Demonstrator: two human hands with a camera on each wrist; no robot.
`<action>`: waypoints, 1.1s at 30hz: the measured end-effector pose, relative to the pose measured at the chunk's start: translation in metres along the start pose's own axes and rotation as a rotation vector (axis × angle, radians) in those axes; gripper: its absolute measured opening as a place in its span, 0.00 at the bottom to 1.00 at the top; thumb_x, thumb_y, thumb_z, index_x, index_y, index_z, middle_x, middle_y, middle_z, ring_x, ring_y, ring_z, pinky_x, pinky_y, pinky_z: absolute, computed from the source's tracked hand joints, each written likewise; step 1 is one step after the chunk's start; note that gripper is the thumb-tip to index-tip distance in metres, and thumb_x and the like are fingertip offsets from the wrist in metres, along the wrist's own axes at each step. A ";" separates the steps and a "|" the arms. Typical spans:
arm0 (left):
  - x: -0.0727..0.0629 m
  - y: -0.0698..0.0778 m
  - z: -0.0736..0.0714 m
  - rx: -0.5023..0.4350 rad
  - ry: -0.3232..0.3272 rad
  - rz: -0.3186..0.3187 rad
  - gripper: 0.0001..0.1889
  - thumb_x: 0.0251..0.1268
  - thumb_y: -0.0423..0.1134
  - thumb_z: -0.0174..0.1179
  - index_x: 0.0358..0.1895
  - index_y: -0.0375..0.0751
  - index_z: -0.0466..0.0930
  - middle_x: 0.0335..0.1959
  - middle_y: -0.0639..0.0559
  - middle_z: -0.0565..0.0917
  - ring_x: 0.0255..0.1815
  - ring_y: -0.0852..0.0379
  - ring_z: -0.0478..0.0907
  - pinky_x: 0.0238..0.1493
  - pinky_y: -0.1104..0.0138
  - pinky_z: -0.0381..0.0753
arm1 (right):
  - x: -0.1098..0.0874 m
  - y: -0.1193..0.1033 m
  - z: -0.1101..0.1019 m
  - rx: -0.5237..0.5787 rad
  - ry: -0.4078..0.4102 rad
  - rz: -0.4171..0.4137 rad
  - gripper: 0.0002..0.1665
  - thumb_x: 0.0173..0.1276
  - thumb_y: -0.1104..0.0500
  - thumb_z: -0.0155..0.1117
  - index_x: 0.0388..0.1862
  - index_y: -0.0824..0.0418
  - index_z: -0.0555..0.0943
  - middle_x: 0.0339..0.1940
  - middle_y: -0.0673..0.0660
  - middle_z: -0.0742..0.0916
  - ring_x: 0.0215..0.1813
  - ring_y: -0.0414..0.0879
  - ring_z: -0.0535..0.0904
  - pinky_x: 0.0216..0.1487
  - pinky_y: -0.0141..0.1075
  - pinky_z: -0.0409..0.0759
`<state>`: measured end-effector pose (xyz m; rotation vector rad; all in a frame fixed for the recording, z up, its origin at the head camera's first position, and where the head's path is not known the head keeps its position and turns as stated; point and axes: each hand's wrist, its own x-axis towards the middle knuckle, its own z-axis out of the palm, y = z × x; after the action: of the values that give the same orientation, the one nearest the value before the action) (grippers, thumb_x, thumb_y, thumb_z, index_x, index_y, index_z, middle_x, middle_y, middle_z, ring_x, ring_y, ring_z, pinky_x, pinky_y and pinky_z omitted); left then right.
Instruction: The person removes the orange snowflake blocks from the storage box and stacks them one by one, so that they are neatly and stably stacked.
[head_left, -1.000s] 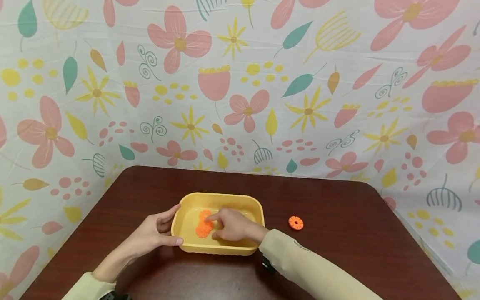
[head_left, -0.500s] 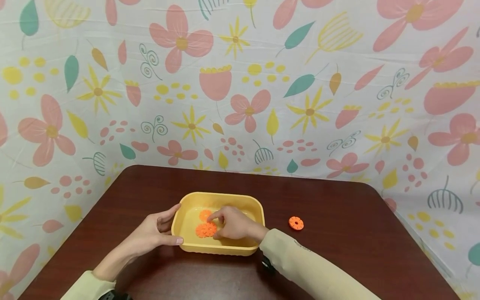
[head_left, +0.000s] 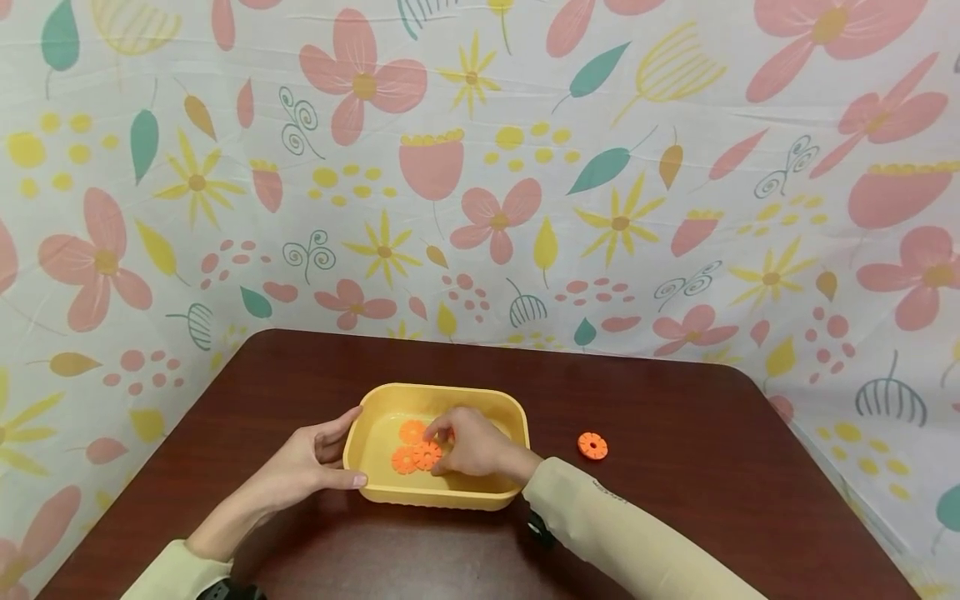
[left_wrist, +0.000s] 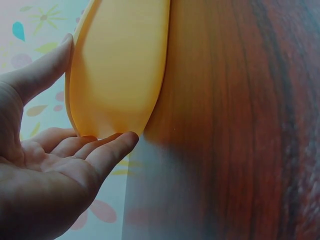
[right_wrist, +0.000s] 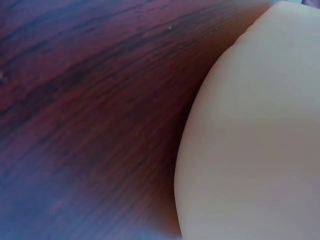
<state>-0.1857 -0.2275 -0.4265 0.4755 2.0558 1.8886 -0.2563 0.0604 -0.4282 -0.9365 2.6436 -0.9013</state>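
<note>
A yellow plastic tray (head_left: 442,497) stands on the table. My left hand (head_left: 303,465) holds its left end, the thumb at the near corner and the index finger farther back; in the left wrist view the left hand (left_wrist: 60,160) spans that tray end. Inside the tray lie orange notched interlocking discs, a far one (head_left: 411,431) and a left one (head_left: 403,460). My right hand (head_left: 476,446) reaches into the tray. Its index finger and thumb pinch a third orange disc (head_left: 427,455), which overlaps the left one. Right fingers are out of sight in the right wrist view.
Right of the tray, an orange disc (head_left: 592,446) lies on the dark wood table (head_left: 660,517); more than one may be stacked there. Behind the table hangs a flower-patterned cloth (head_left: 480,167). A pale sleeve (right_wrist: 255,135) fills much of the right wrist view.
The right index finger was on the discs a second ago. One disc has slid right from the others, and the hand has drawn slightly right with it. The left hand stays put.
</note>
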 end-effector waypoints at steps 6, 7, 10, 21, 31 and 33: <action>-0.001 -0.001 0.000 -0.001 0.000 -0.001 0.54 0.62 0.27 0.75 0.84 0.27 0.45 0.83 0.29 0.52 0.76 0.30 0.63 0.59 0.62 0.83 | 0.000 0.000 0.000 0.015 0.012 -0.008 0.22 0.49 0.63 0.89 0.43 0.57 0.89 0.37 0.46 0.87 0.43 0.45 0.82 0.47 0.32 0.79; -0.001 -0.001 0.000 -0.001 0.002 0.000 0.54 0.62 0.26 0.75 0.84 0.27 0.45 0.83 0.29 0.52 0.76 0.30 0.63 0.59 0.62 0.82 | 0.000 -0.001 -0.001 0.014 0.013 -0.013 0.21 0.50 0.63 0.89 0.42 0.57 0.89 0.36 0.46 0.87 0.43 0.45 0.83 0.47 0.32 0.79; -0.001 0.000 0.000 0.003 0.004 0.003 0.54 0.62 0.27 0.75 0.84 0.27 0.45 0.82 0.29 0.52 0.76 0.30 0.63 0.59 0.62 0.83 | 0.001 -0.001 -0.001 0.009 0.010 -0.024 0.21 0.50 0.63 0.89 0.41 0.57 0.87 0.35 0.47 0.86 0.41 0.46 0.82 0.46 0.32 0.78; -0.001 0.001 0.001 0.008 0.002 0.001 0.54 0.62 0.27 0.75 0.84 0.27 0.45 0.83 0.29 0.52 0.76 0.29 0.63 0.59 0.63 0.83 | 0.001 0.002 -0.005 -0.005 -0.042 -0.043 0.27 0.50 0.64 0.89 0.51 0.58 0.90 0.33 0.47 0.86 0.33 0.38 0.76 0.43 0.31 0.78; -0.001 0.001 0.001 -0.004 -0.002 -0.001 0.54 0.62 0.26 0.74 0.84 0.27 0.44 0.83 0.30 0.51 0.77 0.30 0.62 0.59 0.63 0.82 | 0.001 0.004 -0.004 0.004 -0.040 -0.049 0.20 0.49 0.64 0.89 0.41 0.57 0.91 0.34 0.48 0.86 0.39 0.45 0.80 0.44 0.31 0.77; -0.001 0.001 0.001 -0.002 -0.002 -0.001 0.54 0.62 0.26 0.74 0.84 0.27 0.44 0.83 0.30 0.51 0.77 0.30 0.62 0.60 0.62 0.82 | 0.001 0.005 -0.004 0.002 -0.035 -0.044 0.21 0.49 0.63 0.89 0.42 0.56 0.90 0.34 0.46 0.86 0.40 0.43 0.80 0.46 0.31 0.78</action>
<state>-0.1845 -0.2266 -0.4259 0.4755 2.0527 1.8887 -0.2612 0.0645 -0.4276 -1.0051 2.6020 -0.8889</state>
